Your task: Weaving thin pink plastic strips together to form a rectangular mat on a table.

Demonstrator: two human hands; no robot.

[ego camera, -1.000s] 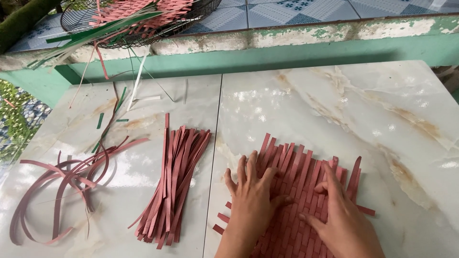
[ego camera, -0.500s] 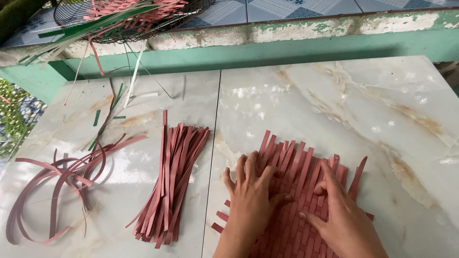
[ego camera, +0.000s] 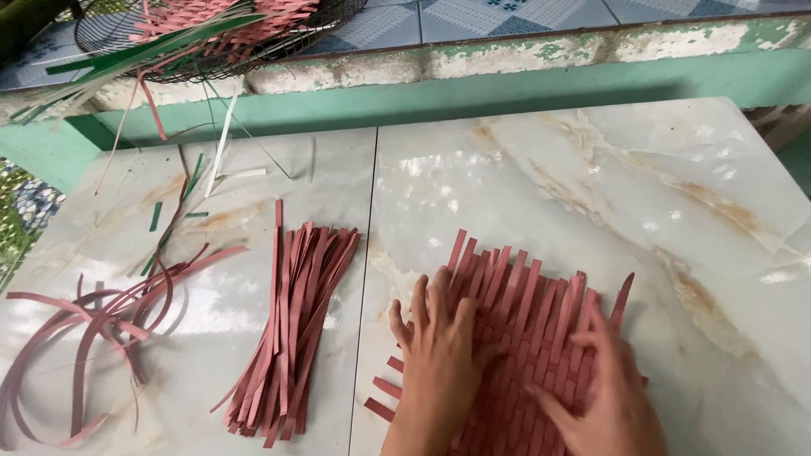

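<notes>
Not much is changing from a second ago: both hands are still lying flat and open on the woven red mat (ego camera: 524,338) at the table's (ego camera: 591,186) near edge, left hand (ego camera: 439,355) and right hand (ego camera: 604,393) gripping nothing, just pressing the weave down. The loose strip bundle (ego camera: 291,325) is sitting untouched just left.

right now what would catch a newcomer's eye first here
First, the two bare hands, left hand and right hand, pressed flat on a woven mat of reddish strips at the bottom centre of the marble table. Left of them lies a straight bundle of loose reddish strips, with curled longer strips at the far left edge.
</notes>
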